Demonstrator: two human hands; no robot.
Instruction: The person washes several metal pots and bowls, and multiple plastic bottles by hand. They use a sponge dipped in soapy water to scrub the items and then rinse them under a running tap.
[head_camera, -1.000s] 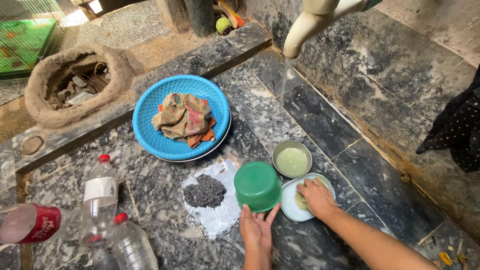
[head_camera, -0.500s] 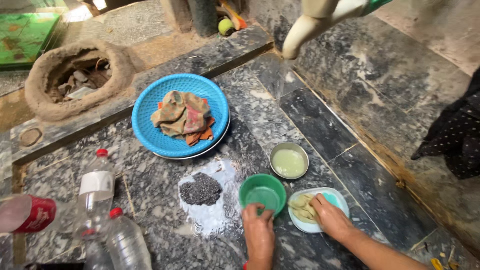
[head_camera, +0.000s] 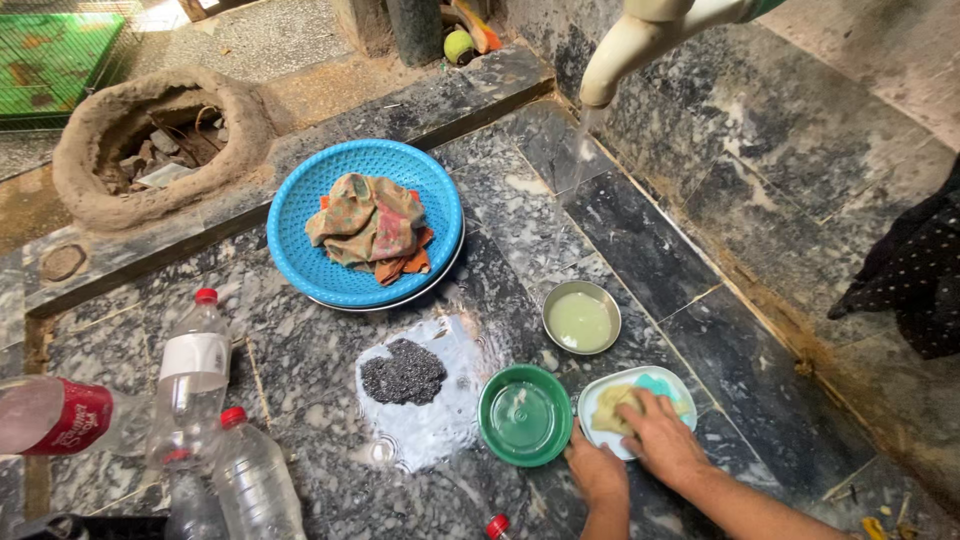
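**Green bowl set upright; both hands moved to the small plate**

1. Change of state. One second earlier my left hand (head_camera: 598, 473) propped the green bowl (head_camera: 525, 414) on its side, mouth turned away from me. Half a second earlier the bowl had been tipped upright with that hand at its near rim. At this moment the bowl stood upright on the wet stone floor (head_camera: 640, 240), with a little water in the bottom, and my left hand had released it.

2. Left hand. It rested on the floor between the bowl and the small white plate (head_camera: 592, 400), fingers loosely curled at the plate's near edge. Whether it gripped the rim cannot be told.

3. Right hand (head_camera: 655, 432). It lay across the plate, fingers pressed down on a yellowish rag (head_camera: 612, 405), as in both earlier views. A blue-green patch showed on the plate beside it.

4. Surroundings. A steel bowl of pale liquid (head_camera: 581, 318) stood just beyond the plate. A dark scouring pad (head_camera: 403, 371) lay on a white patch left of the green bowl. Water ran from the spout (head_camera: 640, 45) onto the floor. A blue basket (head_camera: 300, 220) held crumpled cloth.

5. Meaning. I judged the green bowl finished with, and work concentrated on the plate.
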